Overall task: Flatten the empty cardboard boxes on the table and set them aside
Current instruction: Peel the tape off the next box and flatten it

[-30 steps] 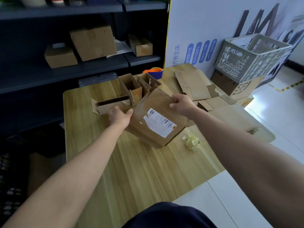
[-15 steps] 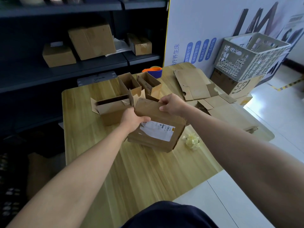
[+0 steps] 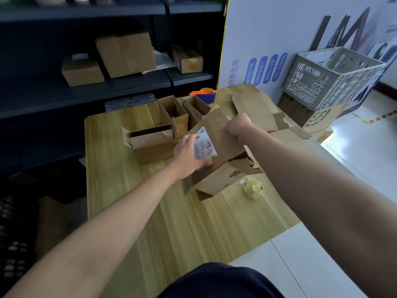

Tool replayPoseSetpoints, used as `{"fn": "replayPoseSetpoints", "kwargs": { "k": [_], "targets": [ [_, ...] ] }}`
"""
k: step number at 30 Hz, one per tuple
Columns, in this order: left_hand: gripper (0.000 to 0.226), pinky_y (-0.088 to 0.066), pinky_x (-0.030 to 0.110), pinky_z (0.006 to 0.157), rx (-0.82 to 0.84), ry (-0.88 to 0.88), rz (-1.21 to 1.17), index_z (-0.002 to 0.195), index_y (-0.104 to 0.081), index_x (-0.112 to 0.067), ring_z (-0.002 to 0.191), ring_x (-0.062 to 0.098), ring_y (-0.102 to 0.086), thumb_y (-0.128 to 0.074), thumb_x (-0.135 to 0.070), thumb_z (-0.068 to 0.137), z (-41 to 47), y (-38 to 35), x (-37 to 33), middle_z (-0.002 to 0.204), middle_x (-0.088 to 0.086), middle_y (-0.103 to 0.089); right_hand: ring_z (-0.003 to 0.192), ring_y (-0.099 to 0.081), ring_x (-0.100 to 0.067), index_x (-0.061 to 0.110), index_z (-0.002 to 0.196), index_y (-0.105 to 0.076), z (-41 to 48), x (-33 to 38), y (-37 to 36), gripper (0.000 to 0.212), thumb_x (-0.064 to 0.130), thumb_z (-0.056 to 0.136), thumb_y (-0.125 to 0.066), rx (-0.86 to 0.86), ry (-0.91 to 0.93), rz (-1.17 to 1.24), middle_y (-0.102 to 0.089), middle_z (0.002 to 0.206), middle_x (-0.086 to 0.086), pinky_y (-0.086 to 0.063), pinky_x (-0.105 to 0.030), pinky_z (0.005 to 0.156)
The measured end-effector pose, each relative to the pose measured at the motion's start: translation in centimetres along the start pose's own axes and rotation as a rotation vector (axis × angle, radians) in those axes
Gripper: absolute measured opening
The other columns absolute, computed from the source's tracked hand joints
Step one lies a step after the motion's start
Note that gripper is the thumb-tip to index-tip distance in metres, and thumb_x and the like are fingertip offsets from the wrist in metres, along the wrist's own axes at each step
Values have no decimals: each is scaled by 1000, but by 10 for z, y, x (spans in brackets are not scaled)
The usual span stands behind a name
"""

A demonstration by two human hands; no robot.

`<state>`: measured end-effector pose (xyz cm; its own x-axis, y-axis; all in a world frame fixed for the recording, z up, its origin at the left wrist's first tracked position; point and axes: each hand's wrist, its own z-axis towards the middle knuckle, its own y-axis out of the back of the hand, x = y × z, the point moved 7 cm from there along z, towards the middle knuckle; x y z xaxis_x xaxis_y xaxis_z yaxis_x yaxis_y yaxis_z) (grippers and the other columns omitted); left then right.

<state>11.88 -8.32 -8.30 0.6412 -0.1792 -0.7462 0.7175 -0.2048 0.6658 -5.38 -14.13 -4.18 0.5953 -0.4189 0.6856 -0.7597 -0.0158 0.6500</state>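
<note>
My left hand and right hand are apart, each clamped on the labelled box. The left fingers and thumb pinch its label-side edge, and the right fist grips its far upper edge.

Landmark for all positions: the crumpled yellow wad.

- The table carries everything.
- The flattened stack lies beyond the wad, to its right.
- The open boxes stand beyond the wad, to its left.
- The labelled box is tilted and half collapsed just behind the wad, with its lower flaps near it.

Judgement: the box is light corrugated board, stiff across the panels, weak at the creases, dry and not slippery. I grip panel edges at opposite corners and avoid the glossy label. The box sits between my hands.
</note>
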Motion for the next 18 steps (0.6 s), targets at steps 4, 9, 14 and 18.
{"fn": "replayPoseSetpoints", "kwargs": {
  "k": [4,9,14,18],
  "targets": [
    [119,-26,48,109,215,6,-7,146,-13,-36,140,21,-22,-78,-65,52,-5,-15,-1,153,-10,-16,118,-54,-31,0,128,-51,5,-13,6,38,2,90,-50,32,-114,144,-57,115,-16,-48,-35,91],
    [133,1,44,112,60,-166,321,142,14,-40,142,22,-8,-78,-66,51,-8,-17,-14,153,-4,-7,101,-56,-31,4,119,-48,2,-30,10,32,-4,89,-48,20,-310,330,-50,108,-16,-50,-36,62],
    [145,6,47,112,-41,-276,458,143,26,-22,141,28,-8,-72,-74,49,-20,-23,-18,151,9,-8,75,-54,-24,7,110,-46,1,-29,9,24,-6,91,-45,63,-331,375,-48,92,-15,-51,-28,55],
    [139,-6,50,114,-33,-261,492,144,23,-17,137,31,-19,-71,-69,56,-20,-27,-17,146,12,-19,95,-59,-27,1,91,-49,1,-33,12,2,-1,91,-49,22,-316,241,-52,98,-16,-54,-33,84]
  ]
}}
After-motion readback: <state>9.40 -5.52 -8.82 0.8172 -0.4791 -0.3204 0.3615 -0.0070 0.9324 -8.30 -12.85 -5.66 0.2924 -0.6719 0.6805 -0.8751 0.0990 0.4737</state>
